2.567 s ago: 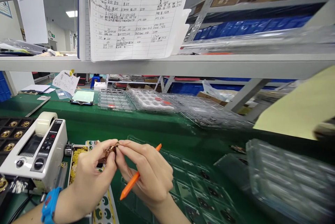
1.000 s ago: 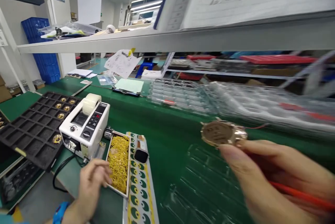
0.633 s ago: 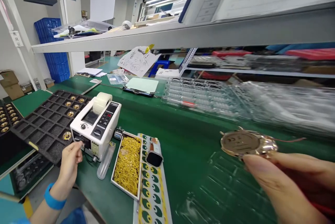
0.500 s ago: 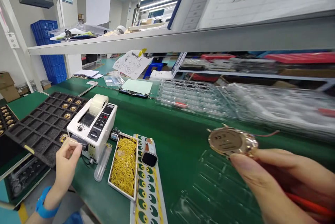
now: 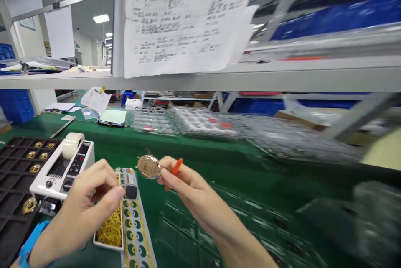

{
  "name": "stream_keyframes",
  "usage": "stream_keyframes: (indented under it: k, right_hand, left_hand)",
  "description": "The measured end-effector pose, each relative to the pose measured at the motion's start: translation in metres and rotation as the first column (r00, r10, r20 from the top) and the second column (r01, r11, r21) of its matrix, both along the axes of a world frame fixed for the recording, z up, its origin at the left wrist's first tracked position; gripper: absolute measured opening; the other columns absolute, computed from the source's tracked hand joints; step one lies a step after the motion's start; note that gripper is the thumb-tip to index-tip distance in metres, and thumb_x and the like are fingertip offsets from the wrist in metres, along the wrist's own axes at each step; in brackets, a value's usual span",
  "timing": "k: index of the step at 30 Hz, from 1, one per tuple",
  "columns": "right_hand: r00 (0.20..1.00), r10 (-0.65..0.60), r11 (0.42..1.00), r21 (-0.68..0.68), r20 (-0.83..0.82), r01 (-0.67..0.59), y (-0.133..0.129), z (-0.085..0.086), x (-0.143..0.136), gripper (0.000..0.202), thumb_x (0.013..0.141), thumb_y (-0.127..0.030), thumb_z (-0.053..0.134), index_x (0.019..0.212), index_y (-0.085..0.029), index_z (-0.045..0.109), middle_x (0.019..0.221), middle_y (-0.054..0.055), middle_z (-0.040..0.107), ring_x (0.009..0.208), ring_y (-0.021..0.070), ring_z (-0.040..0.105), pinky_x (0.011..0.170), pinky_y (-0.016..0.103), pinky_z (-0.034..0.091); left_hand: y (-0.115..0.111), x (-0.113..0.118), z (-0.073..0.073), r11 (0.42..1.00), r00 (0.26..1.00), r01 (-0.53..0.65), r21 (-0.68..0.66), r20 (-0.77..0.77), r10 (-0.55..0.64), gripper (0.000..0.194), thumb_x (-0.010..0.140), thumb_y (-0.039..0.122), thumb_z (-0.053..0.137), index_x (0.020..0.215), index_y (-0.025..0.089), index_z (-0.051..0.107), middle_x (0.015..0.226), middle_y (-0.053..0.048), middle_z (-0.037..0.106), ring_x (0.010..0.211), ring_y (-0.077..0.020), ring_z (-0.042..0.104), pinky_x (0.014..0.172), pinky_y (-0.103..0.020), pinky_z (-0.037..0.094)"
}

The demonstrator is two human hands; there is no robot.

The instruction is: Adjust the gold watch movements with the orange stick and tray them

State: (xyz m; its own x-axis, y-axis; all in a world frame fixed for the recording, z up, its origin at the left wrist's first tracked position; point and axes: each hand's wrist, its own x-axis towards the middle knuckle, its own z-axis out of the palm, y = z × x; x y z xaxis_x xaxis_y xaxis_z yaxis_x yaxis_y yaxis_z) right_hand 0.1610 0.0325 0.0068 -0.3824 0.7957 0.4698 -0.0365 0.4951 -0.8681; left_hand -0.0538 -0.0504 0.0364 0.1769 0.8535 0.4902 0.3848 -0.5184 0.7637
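Note:
My right hand [image 5: 196, 190] pinches a round gold watch case [image 5: 149, 167] by its edge, its lettered flat face toward me and a thin wire sticking up from the rim. An orange-red stick-like tool [image 5: 177, 167] also lies in that hand, between the fingers. My left hand [image 5: 86, 201] is raised to the left of the watch case, thumb and forefinger brought together; what they hold, if anything, cannot be made out. Behind the left hand stands a white tape dispenser [image 5: 39, 186] with a roll of clear tape [image 5: 72, 144].
A white-rimmed box [image 5: 108, 246] of small yellow pieces lies beside a sticker sheet [image 5: 138, 234] with a dark-faced wristwatch [image 5: 130, 192] on it. A black compartment tray [image 5: 12, 218] with gold parts is far left. Clear plastic trays [image 5: 188, 222] lie right; a shelf beam [image 5: 175, 82] crosses above.
My left hand has left the tape dispenser and moved right, toward the watch case. My view has turned right. The right hand, still gripping the watch case, appears farther from the camera.

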Motion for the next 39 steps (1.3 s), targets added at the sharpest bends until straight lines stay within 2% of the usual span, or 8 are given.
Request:
stream_keyframes:
  k: [2, 6, 9, 16, 26, 33, 36, 39]
  right_hand:
    - [0.999, 0.05, 0.995, -0.083, -0.021, -0.051, -0.001, 0.001, 0.003, 0.037, 0.089, -0.055, 0.057, 0.074, -0.021, 0.055, 0.068, -0.001, 0.048, 0.062, 0.0137, 0.047, 0.056, 0.025, 0.043]
    - [0.991, 0.109, 0.97, -0.212, -0.075, -0.123, -0.007, 0.005, 0.008, 0.039, 0.087, -0.056, 0.059, 0.073, -0.02, 0.053, 0.067, -0.002, 0.042, 0.062, 0.0135, 0.039, 0.059, 0.026, 0.036]
    - [0.986, 0.133, 0.949, -0.276, -0.1, -0.156, -0.012, 0.009, 0.008, 0.039, 0.086, -0.055, 0.061, 0.071, -0.02, 0.053, 0.069, -0.002, 0.042, 0.065, 0.0142, 0.039, 0.065, 0.028, 0.035]
    - [0.986, 0.15, 0.94, -0.298, -0.074, -0.165, -0.01, 0.009, 0.006, 0.037, 0.086, -0.053, 0.06, 0.069, -0.021, 0.053, 0.071, 0.0, 0.046, 0.068, 0.016, 0.039, 0.068, 0.031, 0.032]
    - [0.99, 0.126, 0.949, -0.283, -0.061, -0.138, -0.008, 0.007, 0.004, 0.037, 0.086, -0.051, 0.059, 0.066, -0.021, 0.051, 0.069, 0.0, 0.045, 0.067, 0.0158, 0.039, 0.067, 0.031, 0.032]
    - [0.994, 0.103, 0.957, -0.269, -0.041, -0.11, -0.008, 0.007, 0.003, 0.039, 0.086, -0.053, 0.058, 0.065, -0.021, 0.049, 0.07, 0.0, 0.045, 0.066, 0.0157, 0.039, 0.065, 0.03, 0.034]
    - [0.996, 0.088, 0.963, -0.256, 0.0, -0.085, -0.008, 0.005, 0.003, 0.039, 0.087, -0.055, 0.056, 0.068, -0.021, 0.051, 0.07, 0.0, 0.045, 0.067, 0.016, 0.04, 0.066, 0.03, 0.035]
    - [0.997, 0.078, 0.969, -0.238, 0.013, -0.072, -0.008, 0.005, 0.004, 0.04, 0.087, -0.056, 0.056, 0.069, -0.021, 0.053, 0.071, 0.0, 0.045, 0.068, 0.016, 0.04, 0.066, 0.03, 0.035]
  left_hand:
    - [0.017, 0.018, 0.004, 0.992, 0.993, 0.112, -0.056, 0.04, -0.109, 0.028, 0.093, 0.029, 0.052, 0.067, 0.021, 0.049, 0.072, 0.002, 0.044, 0.065, -0.0133, 0.041, 0.059, -0.026, 0.034]
    - [0.039, 0.037, 0.001, 0.981, 0.988, 0.144, -0.132, 0.079, -0.134, 0.029, 0.092, 0.032, 0.053, 0.066, 0.02, 0.048, 0.072, 0.003, 0.04, 0.064, -0.0135, 0.037, 0.059, -0.028, 0.03]
    - [0.044, 0.035, -0.004, 0.974, 0.987, 0.16, -0.159, 0.051, -0.154, 0.029, 0.092, 0.032, 0.052, 0.066, 0.02, 0.049, 0.073, 0.003, 0.04, 0.067, -0.0143, 0.038, 0.061, -0.029, 0.03]
    - [0.045, 0.029, -0.004, 0.96, 0.978, 0.203, -0.192, -0.012, -0.209, 0.026, 0.092, 0.03, 0.052, 0.068, 0.02, 0.052, 0.073, 0.003, 0.04, 0.066, -0.0137, 0.038, 0.06, -0.029, 0.028]
    - [0.049, 0.032, -0.006, 0.963, 0.987, 0.16, -0.216, 0.008, -0.162, 0.028, 0.09, 0.028, 0.051, 0.064, 0.02, 0.045, 0.071, 0.003, 0.042, 0.064, -0.0135, 0.038, 0.059, -0.029, 0.028]
    - [0.051, 0.036, -0.008, 0.976, 0.992, 0.127, -0.178, 0.004, -0.128, 0.027, 0.088, 0.026, 0.049, 0.062, 0.02, 0.042, 0.069, 0.004, 0.04, 0.062, -0.013, 0.038, 0.057, -0.028, 0.029]
    - [0.051, 0.039, -0.013, 0.99, 0.997, 0.063, -0.129, -0.032, -0.068, 0.027, 0.086, 0.025, 0.05, 0.061, 0.02, 0.042, 0.067, 0.004, 0.039, 0.059, -0.0123, 0.037, 0.054, -0.027, 0.028]
    - [0.051, 0.039, -0.017, 0.996, 0.99, -0.079, -0.033, -0.121, 0.075, 0.03, 0.084, 0.026, 0.057, 0.059, 0.02, 0.041, 0.065, 0.005, 0.037, 0.055, -0.0111, 0.036, 0.051, -0.026, 0.027]
